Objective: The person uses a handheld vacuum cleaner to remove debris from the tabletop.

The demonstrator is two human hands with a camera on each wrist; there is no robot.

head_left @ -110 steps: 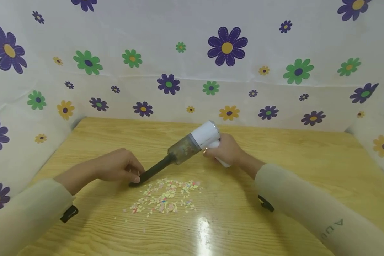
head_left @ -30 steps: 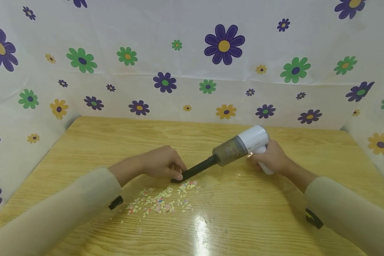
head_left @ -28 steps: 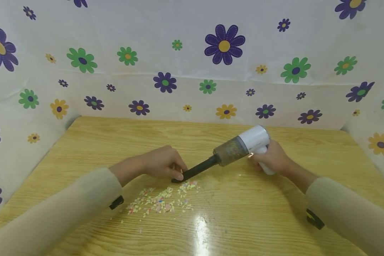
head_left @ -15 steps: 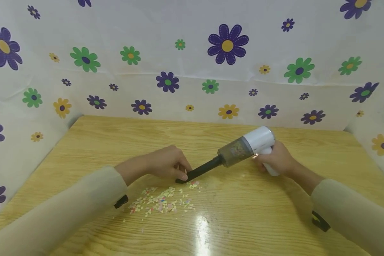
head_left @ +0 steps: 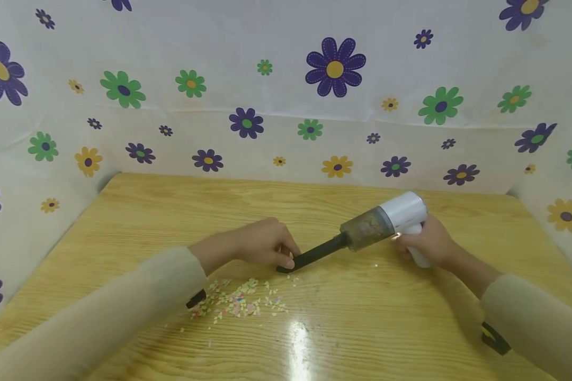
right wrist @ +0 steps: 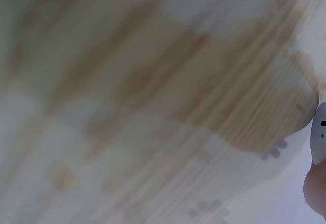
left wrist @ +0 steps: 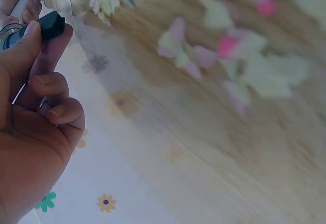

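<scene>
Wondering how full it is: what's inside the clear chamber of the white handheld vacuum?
The white handheld vacuum's clear chamber holds a speckled mass of small scraps. Its far side and the white body's inside are hidden.

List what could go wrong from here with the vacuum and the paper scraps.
1. The nozzle sits beyond the right edge of the paper scraps, so most of the pile may be missed.
2. The left hand pinches the nozzle tip; its fingers could block the opening.
3. The right hand holds the vacuum only by its handle; a tilt might lift the nozzle off the table.
</scene>
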